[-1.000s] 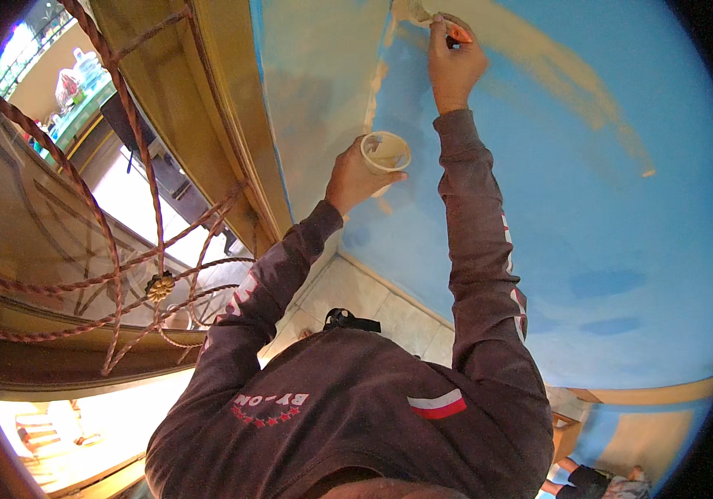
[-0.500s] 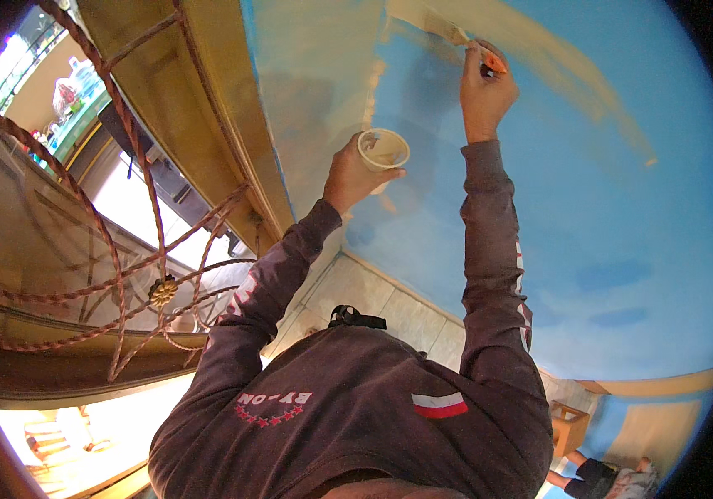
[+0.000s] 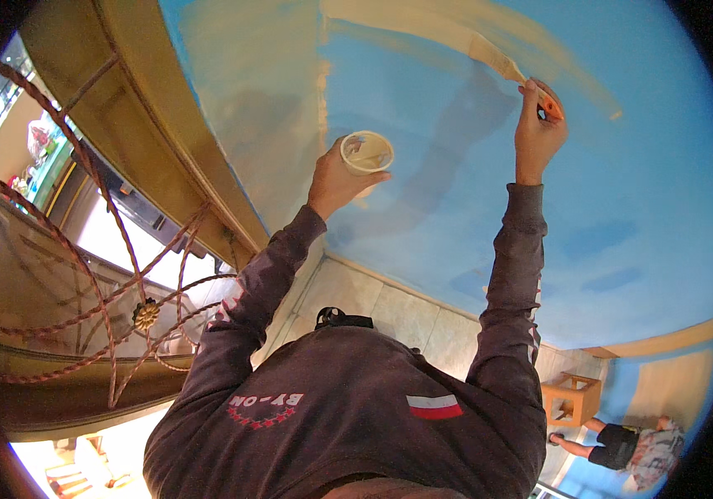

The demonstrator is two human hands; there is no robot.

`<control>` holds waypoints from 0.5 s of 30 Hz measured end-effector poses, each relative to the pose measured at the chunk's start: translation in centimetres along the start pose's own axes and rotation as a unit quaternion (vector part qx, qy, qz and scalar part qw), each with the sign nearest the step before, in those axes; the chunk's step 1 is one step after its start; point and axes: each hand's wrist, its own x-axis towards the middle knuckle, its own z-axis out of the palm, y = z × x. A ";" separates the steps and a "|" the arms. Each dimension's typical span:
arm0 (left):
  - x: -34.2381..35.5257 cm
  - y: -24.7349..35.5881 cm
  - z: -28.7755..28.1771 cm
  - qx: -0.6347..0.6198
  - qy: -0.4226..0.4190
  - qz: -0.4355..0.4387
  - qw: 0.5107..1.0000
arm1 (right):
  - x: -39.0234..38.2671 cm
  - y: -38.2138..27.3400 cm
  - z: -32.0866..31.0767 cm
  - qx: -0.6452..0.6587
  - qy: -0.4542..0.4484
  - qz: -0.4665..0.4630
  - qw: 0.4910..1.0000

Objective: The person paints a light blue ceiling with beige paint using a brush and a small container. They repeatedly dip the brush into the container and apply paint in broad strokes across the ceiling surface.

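My left hand [image 3: 338, 179] is closed round a small white cup [image 3: 367, 153] with a little pale paint inside. The cup is held up near the wall, below the painted band. In my right hand [image 3: 539, 133] is a paintbrush [image 3: 498, 60], gripped by its orange-tipped handle, with the bristles pointing up and left. Its bristle end lies over the tan stroke [image 3: 406, 18] that curves across the blue wall [image 3: 448, 208]. Whether the bristles touch the wall I cannot tell.
At left stands a window with a brown frame [image 3: 157, 141] and a twisted metal grille [image 3: 111, 291]. Tiled floor [image 3: 373, 299] runs along the wall's foot. At the lower right are a wooden stool [image 3: 572, 399] and another person [image 3: 635, 449] in dark shorts.
My right hand and the brush have shifted right and lower in the view. The cup has moved slightly left as the whole view turned. Both hands keep their hold.
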 end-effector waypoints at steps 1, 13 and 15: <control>0.0 0.0 0.2 0.006 -0.004 0.001 1.000 | 0.2 0.7 -1.2 -0.005 0.004 -0.011 1.000; -0.3 1.4 1.7 -0.021 -0.028 -0.005 0.999 | 1.3 3.8 -11.6 -0.050 0.018 -0.033 0.998; -0.4 1.8 1.9 -0.030 -0.034 -0.009 0.999 | 1.4 3.9 -12.8 -0.055 0.021 -0.022 0.998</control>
